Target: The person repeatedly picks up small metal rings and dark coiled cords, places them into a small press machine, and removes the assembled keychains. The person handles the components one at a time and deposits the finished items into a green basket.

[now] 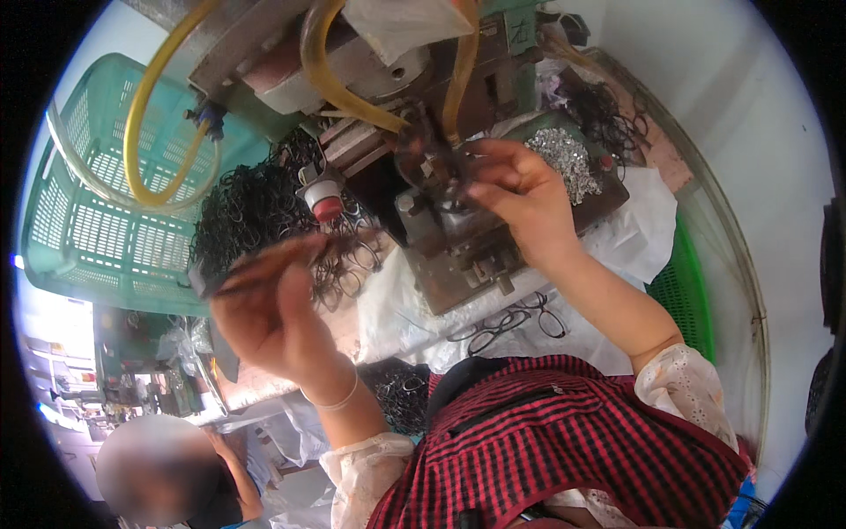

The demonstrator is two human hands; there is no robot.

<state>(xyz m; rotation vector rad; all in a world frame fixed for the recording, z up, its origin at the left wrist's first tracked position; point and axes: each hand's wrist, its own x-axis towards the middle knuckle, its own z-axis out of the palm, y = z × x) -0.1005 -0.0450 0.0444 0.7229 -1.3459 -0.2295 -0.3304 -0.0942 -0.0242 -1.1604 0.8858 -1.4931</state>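
My right hand (522, 196) is at the working head of a bench machine (480, 251). Its thumb and fingers pinch a dark eyeglass frame (421, 160), blurred against the machine parts. My left hand (269, 313) is out to the left, over the bench edge, smeared by motion. Its fingers are drawn together around something dark that I cannot make out. Beyond it lies a heap of dark eyeglass frames (251, 207). Several loose frames (515, 326) rest on white plastic sheeting in front of the machine.
Yellow hoses (322, 70) loop down from the machine, near a red-and-white button (326, 204). Small shiny metal parts (568, 163) lie in a tray at right. A teal basket (115, 234) stands at left, a green one (686, 286) at right. Another person (231, 472) is at lower left.
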